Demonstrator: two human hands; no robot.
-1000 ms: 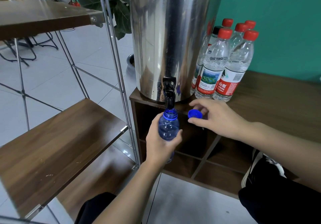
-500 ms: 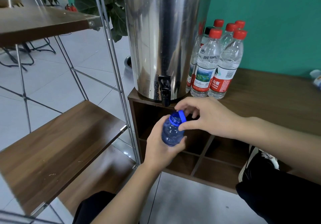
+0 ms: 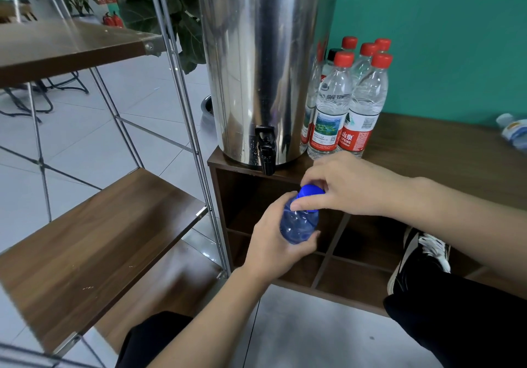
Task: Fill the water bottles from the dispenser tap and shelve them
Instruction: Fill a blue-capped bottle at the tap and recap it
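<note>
Below the dispenser tap [image 3: 266, 150], capping a blue bottle [image 3: 298, 225].
Left hand [image 3: 271, 242] wrapped round the bottle's body, right hand [image 3: 350, 185] pinching the blue cap [image 3: 310, 190] on its neck; just behind, on the tabletop [image 3: 427, 150], steel dispenser [image 3: 268, 62] beside red-capped bottles [image 3: 348, 102]; wooden shelf [image 3: 94, 242] at left.

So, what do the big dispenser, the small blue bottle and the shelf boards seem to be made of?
The dispenser looks like polished stainless steel: it mirrors the room in streaks. Its tap seems to be black plastic. The blue bottle looks like thin clear-tinted plastic, since light passes through it; its cap is opaque blue plastic. The shelf boards show wood grain, probably laminate, on a thin metal frame.
</note>
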